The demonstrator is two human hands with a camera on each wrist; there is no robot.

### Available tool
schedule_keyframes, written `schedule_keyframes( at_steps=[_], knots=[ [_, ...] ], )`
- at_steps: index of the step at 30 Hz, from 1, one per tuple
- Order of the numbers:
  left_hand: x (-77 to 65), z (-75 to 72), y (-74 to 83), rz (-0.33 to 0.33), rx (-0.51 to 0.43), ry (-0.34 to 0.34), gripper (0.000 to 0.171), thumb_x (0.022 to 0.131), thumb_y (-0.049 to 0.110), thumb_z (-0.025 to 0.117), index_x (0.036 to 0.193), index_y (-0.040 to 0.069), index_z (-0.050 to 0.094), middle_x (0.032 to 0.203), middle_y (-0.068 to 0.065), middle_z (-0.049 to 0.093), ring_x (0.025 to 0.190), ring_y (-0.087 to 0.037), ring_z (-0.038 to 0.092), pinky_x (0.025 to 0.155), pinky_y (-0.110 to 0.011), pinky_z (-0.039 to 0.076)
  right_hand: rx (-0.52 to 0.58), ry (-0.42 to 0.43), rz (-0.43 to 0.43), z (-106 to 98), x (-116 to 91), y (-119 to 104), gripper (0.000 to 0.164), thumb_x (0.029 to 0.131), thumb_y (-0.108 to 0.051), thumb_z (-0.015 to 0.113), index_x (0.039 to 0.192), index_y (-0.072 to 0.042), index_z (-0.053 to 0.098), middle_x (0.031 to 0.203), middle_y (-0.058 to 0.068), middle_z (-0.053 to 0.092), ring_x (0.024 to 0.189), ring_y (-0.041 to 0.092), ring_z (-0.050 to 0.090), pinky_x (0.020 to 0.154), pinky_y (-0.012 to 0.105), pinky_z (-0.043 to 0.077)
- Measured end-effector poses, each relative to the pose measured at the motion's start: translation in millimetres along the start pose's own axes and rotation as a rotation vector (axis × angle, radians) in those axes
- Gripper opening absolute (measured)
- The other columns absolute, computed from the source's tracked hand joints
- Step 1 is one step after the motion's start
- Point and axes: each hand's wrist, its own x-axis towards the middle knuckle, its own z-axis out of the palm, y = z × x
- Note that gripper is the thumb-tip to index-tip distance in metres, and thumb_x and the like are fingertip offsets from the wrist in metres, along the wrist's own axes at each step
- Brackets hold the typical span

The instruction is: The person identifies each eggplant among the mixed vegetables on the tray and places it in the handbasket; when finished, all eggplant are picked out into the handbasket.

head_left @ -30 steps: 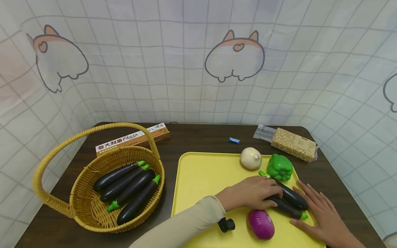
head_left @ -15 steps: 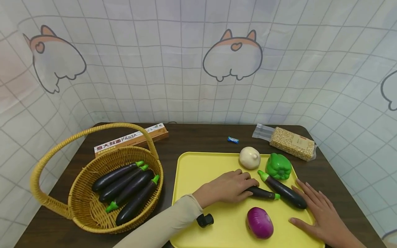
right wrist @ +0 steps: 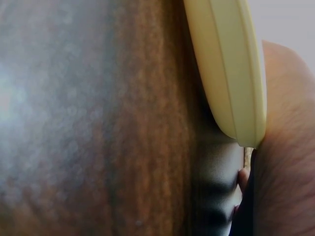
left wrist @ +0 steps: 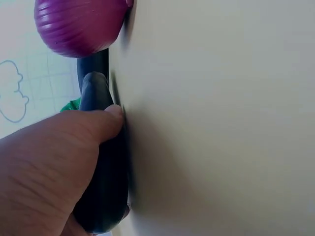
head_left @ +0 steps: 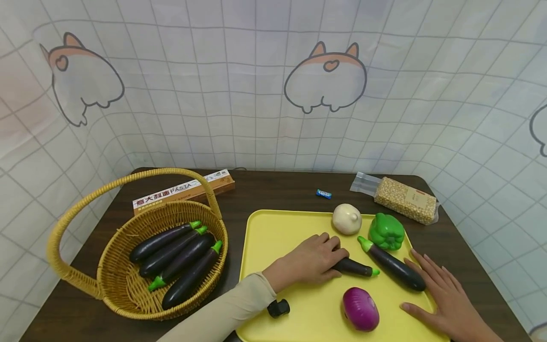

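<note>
On the yellow tray point(head_left: 273, 228), my left hand point(head_left: 309, 260) grips a dark eggplant point(head_left: 353, 267) near its rounded end, its green stem pointing right. The left wrist view shows the thumb laid along that eggplant point(left wrist: 106, 182), low over the tray surface. A second eggplant point(head_left: 395, 267) lies slantwise to the right. Beyond its blunt end my right hand point(head_left: 444, 299) rests at the tray's right edge with fingers spread, holding nothing. In the right wrist view the hand point(right wrist: 285, 147) lies against the tray's rim point(right wrist: 231, 73).
A purple onion point(head_left: 361, 308), a white onion-like bulb point(head_left: 347, 219) and a green bell pepper point(head_left: 386, 231) sit on the tray. At left stands a wicker basket point(head_left: 107, 285) holding several eggplants. Behind are a pasta box point(head_left: 183, 190), a small blue packet point(head_left: 323, 194) and a bag of grains point(head_left: 406, 199).
My left hand has drawn the gripped eggplant leftward, away from the other eggplant, mostly in the first half second. My right hand has stayed at the tray's edge.
</note>
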Motion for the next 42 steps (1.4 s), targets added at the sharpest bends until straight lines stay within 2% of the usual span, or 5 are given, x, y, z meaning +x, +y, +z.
schedule_keyframes(
  at_steps=[9,22,33,37,42],
  knots=[
    [-1.4,0.6,1.6,-0.016,0.036,0.013,0.04,0.104,0.05,0.064,0.132,0.021,0.062,0.116,0.001,0.058,0.099,-0.018,0.054,0.084,-0.029,0.049,-0.01,0.011,-0.007,1,-1,1,0.095,0.088,-0.044,0.084,0.167,-0.021,0.035,0.175,0.002,0.016,0.16,0.032,0.01,0.122,0.055,-0.011],
    [-13.4,-23.3,-0.3,-0.083,-0.058,0.026,0.037,0.104,0.045,0.064,0.129,0.016,0.061,0.107,0.002,0.062,0.085,-0.012,0.057,0.076,-0.027,0.05,-0.004,0.009,-0.011,1,-1,2,0.094,0.089,-0.044,0.083,0.167,-0.021,0.035,0.175,0.002,0.016,0.16,0.031,0.009,0.121,0.058,-0.012],
    [-44.8,-52.3,-13.7,-0.126,-0.166,0.127,0.038,0.106,0.051,0.061,0.128,0.02,0.063,0.098,0.005,0.056,0.079,-0.009,0.05,0.07,-0.025,0.044,0.002,0.015,-0.013,0,2,1,0.095,0.089,-0.043,0.084,0.167,-0.021,0.035,0.175,0.003,0.017,0.16,0.033,0.01,0.12,0.06,-0.011],
    [-55.1,-62.6,-18.7,-0.142,-0.163,0.154,0.037,0.104,0.052,0.064,0.125,0.021,0.065,0.096,0.006,0.056,0.077,-0.01,0.05,0.068,-0.026,0.043,0.017,0.019,-0.026,-1,2,1,0.094,0.089,-0.04,0.084,0.167,-0.02,0.035,0.175,0.004,0.017,0.16,0.029,0.008,0.12,0.061,-0.011],
    [-68.1,-75.8,-25.0,-0.15,-0.128,0.179,0.036,0.103,0.05,0.067,0.123,0.019,0.066,0.097,0.004,0.06,0.077,-0.011,0.052,0.07,-0.029,0.045,0.008,0.006,-0.009,0,0,1,0.094,0.09,-0.042,0.083,0.167,-0.021,0.033,0.175,0.003,0.015,0.16,0.033,0.009,0.12,0.061,-0.012]
  ],
)
